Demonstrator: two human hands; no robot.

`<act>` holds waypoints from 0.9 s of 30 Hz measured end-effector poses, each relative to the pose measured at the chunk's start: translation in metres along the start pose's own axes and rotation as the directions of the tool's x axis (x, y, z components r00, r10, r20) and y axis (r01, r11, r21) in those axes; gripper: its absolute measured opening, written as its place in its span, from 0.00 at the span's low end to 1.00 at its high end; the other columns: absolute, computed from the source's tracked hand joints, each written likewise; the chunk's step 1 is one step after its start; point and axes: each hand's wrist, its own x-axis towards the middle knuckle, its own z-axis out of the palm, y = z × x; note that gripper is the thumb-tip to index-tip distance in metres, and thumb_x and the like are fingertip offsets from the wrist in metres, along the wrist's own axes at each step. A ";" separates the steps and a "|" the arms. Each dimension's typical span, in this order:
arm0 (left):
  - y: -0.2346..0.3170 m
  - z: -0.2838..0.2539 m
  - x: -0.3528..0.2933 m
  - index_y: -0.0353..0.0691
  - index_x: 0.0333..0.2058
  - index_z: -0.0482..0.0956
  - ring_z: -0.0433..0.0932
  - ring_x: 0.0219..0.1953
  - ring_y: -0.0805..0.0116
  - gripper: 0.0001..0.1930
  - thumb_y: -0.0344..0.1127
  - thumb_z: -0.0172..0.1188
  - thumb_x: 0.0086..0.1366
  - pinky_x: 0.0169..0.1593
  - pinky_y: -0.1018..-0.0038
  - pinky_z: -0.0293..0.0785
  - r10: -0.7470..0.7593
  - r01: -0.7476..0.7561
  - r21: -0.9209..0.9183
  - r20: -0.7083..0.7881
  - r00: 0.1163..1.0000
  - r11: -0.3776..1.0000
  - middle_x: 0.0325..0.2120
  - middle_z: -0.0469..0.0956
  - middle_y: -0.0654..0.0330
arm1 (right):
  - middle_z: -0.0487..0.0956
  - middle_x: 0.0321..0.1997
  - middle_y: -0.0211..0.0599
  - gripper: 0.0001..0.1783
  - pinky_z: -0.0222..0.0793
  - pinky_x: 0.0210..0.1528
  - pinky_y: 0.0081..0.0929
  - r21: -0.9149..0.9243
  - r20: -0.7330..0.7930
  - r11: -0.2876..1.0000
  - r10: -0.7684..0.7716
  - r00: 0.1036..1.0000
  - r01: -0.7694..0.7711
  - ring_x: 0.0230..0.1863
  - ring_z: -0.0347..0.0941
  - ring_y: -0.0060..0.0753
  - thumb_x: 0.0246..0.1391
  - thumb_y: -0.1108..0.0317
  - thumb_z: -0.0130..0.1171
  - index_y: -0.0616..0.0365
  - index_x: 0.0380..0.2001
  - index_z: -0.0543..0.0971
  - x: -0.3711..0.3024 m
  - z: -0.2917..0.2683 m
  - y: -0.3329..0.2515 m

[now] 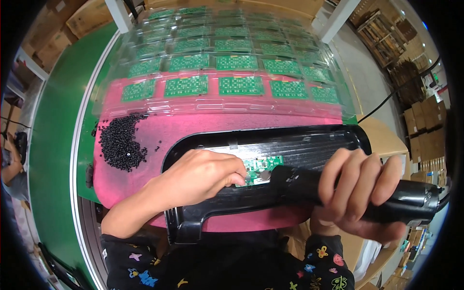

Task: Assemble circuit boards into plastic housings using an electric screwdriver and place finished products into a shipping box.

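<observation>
A black plastic housing (309, 141), long and shallow, lies in front of me on a pink mat (121, 186). Inside it sits a small green circuit board (256, 166) with a round silver part. My left hand (195, 176) reaches over the housing's left side, its fingers closed together at the board's left edge; the fingertips are partly hidden. Wrapped around a black corded electric screwdriver (403, 200) is my right hand (355, 186). The tool lies nearly level, its dark front end over the board's right part; its tip cannot be made out.
Small black screws (121, 142) lie heaped on the mat's left side, a few scattered nearby. Behind the housing, a clear plastic tray (217, 105) holds rows of green circuit boards (240, 86). A black cable (379, 105) runs at the right. Cardboard boxes (427, 121) stand beyond.
</observation>
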 end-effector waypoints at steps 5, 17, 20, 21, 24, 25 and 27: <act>-0.003 -0.003 0.001 0.39 0.32 0.79 0.81 0.29 0.58 0.05 0.33 0.64 0.61 0.29 0.67 0.75 0.103 -0.099 0.044 -0.082 0.991 0.994 0.27 0.81 0.59 | 0.70 0.18 0.28 0.31 0.60 0.19 0.23 -0.113 -0.027 0.969 0.220 0.975 -0.221 0.16 0.65 0.23 0.51 0.45 0.69 0.60 0.39 0.69 0.000 -0.039 -0.005; 0.000 0.001 -0.002 0.41 0.33 0.81 0.83 0.28 0.58 0.05 0.34 0.65 0.59 0.28 0.67 0.77 -0.014 0.019 0.136 -0.042 0.999 0.990 0.25 0.83 0.60 | 0.63 0.13 0.24 0.29 0.53 0.16 0.20 -0.359 -0.207 0.864 0.296 0.932 -0.354 0.10 0.55 0.18 0.53 0.39 0.57 0.58 0.32 0.66 0.001 -0.035 0.019; 0.000 0.001 -0.004 0.42 0.33 0.81 0.83 0.28 0.55 0.05 0.35 0.63 0.61 0.28 0.64 0.76 -0.067 0.072 0.129 -0.043 0.997 0.989 0.25 0.83 0.58 | 0.63 0.13 0.24 0.29 0.53 0.16 0.20 -0.358 -0.183 0.855 0.330 0.926 -0.376 0.10 0.55 0.18 0.54 0.40 0.57 0.58 0.32 0.66 0.004 -0.036 0.020; 0.000 0.001 -0.004 0.42 0.33 0.81 0.83 0.28 0.55 0.05 0.35 0.63 0.61 0.28 0.64 0.76 -0.071 0.076 0.128 -0.043 0.997 0.989 0.25 0.83 0.58 | 0.63 0.13 0.24 0.29 0.53 0.16 0.20 -0.355 -0.183 0.855 0.334 0.925 -0.379 0.10 0.55 0.18 0.54 0.40 0.57 0.58 0.32 0.66 0.005 -0.037 0.022; 0.002 -0.002 -0.002 0.42 0.34 0.81 0.82 0.28 0.53 0.06 0.37 0.62 0.63 0.28 0.63 0.76 -0.138 0.138 0.105 -0.002 0.990 0.985 0.25 0.83 0.57 | 0.62 0.13 0.24 0.27 0.52 0.16 0.18 -0.341 -0.177 0.827 0.409 0.895 -0.446 0.11 0.54 0.18 0.53 0.43 0.58 0.58 0.31 0.66 0.007 -0.036 0.024; 0.004 -0.003 0.000 0.42 0.35 0.81 0.82 0.28 0.53 0.06 0.37 0.62 0.63 0.28 0.63 0.76 -0.155 0.153 0.103 0.017 0.988 0.983 0.25 0.83 0.57 | 0.62 0.13 0.24 0.27 0.52 0.16 0.18 -0.341 -0.177 0.828 0.408 0.895 -0.445 0.11 0.54 0.18 0.53 0.43 0.58 0.58 0.31 0.66 0.007 -0.035 0.024; 0.005 -0.004 0.002 0.43 0.35 0.80 0.82 0.28 0.54 0.06 0.37 0.62 0.64 0.28 0.63 0.76 -0.171 0.166 0.104 0.038 0.985 0.981 0.25 0.83 0.57 | 0.62 0.14 0.24 0.27 0.52 0.16 0.18 -0.403 -0.154 0.823 0.370 0.916 -0.400 0.12 0.55 0.18 0.53 0.43 0.58 0.58 0.31 0.66 0.006 -0.033 0.025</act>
